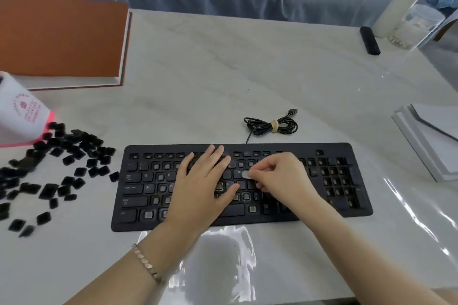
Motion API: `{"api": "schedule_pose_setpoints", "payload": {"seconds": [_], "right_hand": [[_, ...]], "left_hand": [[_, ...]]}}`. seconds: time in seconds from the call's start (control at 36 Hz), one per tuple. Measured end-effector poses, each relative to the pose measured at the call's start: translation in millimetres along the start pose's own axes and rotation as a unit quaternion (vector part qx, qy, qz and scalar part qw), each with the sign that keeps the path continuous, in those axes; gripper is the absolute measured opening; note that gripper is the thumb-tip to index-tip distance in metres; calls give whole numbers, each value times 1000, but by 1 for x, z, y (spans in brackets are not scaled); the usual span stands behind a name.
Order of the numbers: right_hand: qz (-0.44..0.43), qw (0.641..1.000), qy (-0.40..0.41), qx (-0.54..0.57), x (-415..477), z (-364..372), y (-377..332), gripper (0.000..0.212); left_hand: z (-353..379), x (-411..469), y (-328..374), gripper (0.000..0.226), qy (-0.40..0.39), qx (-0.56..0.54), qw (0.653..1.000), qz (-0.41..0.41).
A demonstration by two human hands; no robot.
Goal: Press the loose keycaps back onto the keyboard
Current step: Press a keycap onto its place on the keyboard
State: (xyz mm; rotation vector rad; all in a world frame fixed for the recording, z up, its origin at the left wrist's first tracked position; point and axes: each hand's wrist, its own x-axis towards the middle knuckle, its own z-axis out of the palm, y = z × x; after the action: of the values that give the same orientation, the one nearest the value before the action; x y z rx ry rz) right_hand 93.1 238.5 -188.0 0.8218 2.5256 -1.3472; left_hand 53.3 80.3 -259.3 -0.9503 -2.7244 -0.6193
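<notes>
nearest the lens in the head view, two bare forearms reach in from the bottom edge, the left wrist wearing a bracelet (146,264). the left hand (202,186) lies flat on the middle of the keyboard (243,221), fingers straight and spread over the keys, holding nothing, seemingly steadying the board. the right hand (280,178) sits just beside it, fingers curled, its fingertips (255,173) pinching what looks like a small keycap (246,175) that shines pale grey in the light, held at a socket in the upper letter rows. many sockets show bare, while some keys are seated. the loose keycaps (62,156) lie scattered on the table (247,69) left of the keyboard, beside a white bag (19,111) with red print. a coiled cable (271,126) rests behind the board.

the step in hand looks to be seating one cap, and the job seems early, given that heap. next, the cap needs squaring over its socket and a firm downward push, then a reach left for another.
</notes>
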Motion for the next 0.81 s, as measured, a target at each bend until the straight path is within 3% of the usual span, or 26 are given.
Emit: {"api": "schedule_pose_setpoints", "payload": {"seconds": [0.44,0.69,0.81], "right_hand": [[93,995,-11,32,7,4,-13,20],[24,996,6,-90,2,9,-23,19],[37,997,7,-73,2,9,-22,19]], "left_hand": [[5,-2,-3,48,45,-32,998,14],[5,-1,-4,48,50,-38,998,13],[6,-1,-4,48,47,-41,998,12]]}}
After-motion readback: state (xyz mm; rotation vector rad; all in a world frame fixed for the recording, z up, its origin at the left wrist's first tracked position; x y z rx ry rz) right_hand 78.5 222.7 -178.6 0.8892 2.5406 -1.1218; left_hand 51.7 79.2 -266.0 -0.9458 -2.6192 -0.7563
